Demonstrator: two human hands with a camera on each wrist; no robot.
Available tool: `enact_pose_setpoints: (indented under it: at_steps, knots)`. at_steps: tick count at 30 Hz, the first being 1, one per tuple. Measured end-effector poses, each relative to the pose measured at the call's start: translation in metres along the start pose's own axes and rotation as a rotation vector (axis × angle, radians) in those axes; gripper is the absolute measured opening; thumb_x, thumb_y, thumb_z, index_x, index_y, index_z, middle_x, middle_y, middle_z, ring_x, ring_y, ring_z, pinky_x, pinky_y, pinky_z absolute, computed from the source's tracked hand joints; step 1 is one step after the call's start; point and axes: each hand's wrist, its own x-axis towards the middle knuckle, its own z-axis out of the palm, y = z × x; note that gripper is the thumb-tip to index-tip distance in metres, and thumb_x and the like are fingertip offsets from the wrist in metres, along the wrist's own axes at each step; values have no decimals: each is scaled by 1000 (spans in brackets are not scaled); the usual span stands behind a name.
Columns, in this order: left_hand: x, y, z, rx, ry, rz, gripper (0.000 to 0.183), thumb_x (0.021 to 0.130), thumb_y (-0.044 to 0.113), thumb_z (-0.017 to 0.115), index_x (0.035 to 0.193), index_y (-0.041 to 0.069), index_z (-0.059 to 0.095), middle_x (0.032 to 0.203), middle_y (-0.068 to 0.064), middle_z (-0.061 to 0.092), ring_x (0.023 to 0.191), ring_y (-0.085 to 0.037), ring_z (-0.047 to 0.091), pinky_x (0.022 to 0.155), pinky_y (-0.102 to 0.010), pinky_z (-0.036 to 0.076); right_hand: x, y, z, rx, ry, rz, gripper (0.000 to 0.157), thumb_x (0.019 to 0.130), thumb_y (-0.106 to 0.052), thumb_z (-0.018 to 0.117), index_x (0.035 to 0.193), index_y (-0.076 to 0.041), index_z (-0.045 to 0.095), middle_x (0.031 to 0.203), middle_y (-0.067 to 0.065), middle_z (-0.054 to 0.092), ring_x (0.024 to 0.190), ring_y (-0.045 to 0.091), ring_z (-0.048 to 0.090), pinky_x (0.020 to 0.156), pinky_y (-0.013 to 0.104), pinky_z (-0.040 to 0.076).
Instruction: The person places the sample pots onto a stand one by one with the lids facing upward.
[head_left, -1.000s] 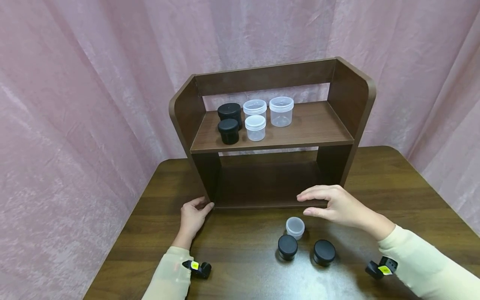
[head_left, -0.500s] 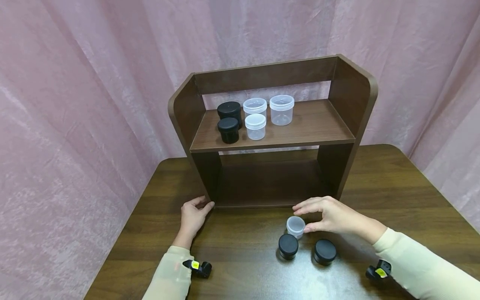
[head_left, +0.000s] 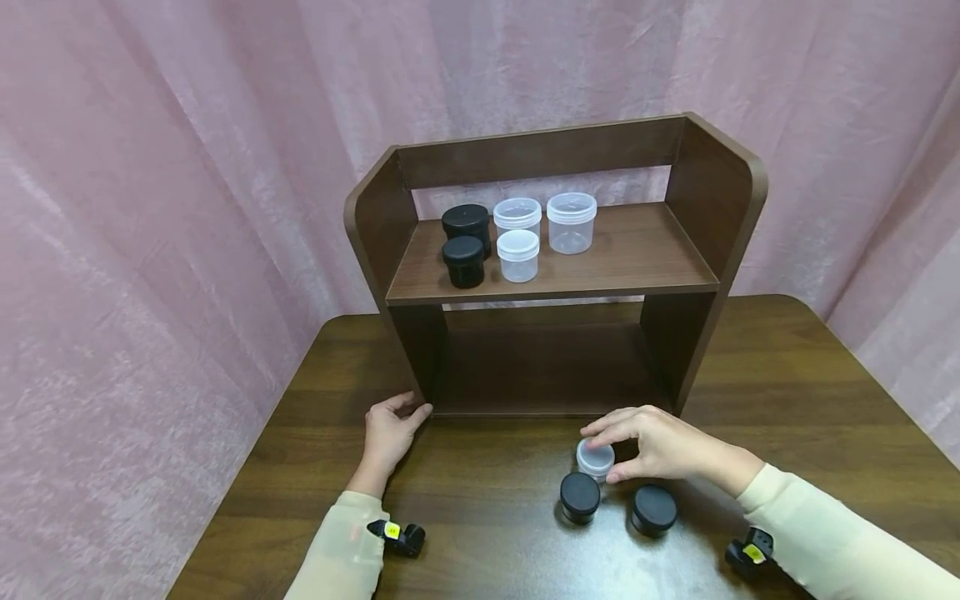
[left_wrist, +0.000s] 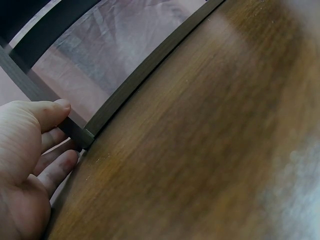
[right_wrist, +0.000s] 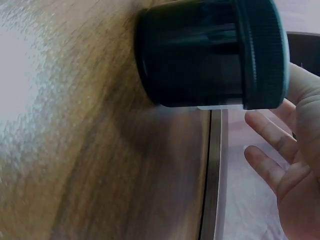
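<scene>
Right hand (head_left: 654, 446) half spread, thumb and fingers round upright small clear jar (head_left: 596, 464); firm hold, can't tell; left hand (head_left: 389, 433) pinches wooden shelf (head_left: 551, 294)

Pink crushed-velvet curtain (head_left: 187, 167) hung in loose folds across the background, its nap mottled paler in patches. In front stood a brown wood-grain table (head_left: 480, 500), darker streaks running side to side, far corners rounded, pale glare on the near surface.
</scene>
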Motion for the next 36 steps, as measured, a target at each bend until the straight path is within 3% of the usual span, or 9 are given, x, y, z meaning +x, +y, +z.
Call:
enact_pose_setpoints:
  at_steps: [15,24,36]
  knots:
    - [0,0,0,-18,-17,-39,37,81,15,78,112,-3,69,105,-18,69,93,-25,68,76,-34,55,-3,3,5,4,0,57,35,74,-25,84,107,-19,74,119,2,67,107,17,63,83,30,53]
    - [-1,1,0,2,-12,-24,34,82,16,78,110,-2,70,107,-17,69,95,-26,67,76,-34,55,-4,5,6,8,9,71,38,71,-20,86,108,-19,74,119,3,67,107,18,63,83,32,53]
    - [-1,2,0,-4,-16,-39,37,82,15,78,113,-3,69,107,-19,69,95,-26,67,77,-37,55,-5,8,7,9,28,79,35,75,-23,83,108,-19,74,119,5,67,107,19,63,85,35,52]
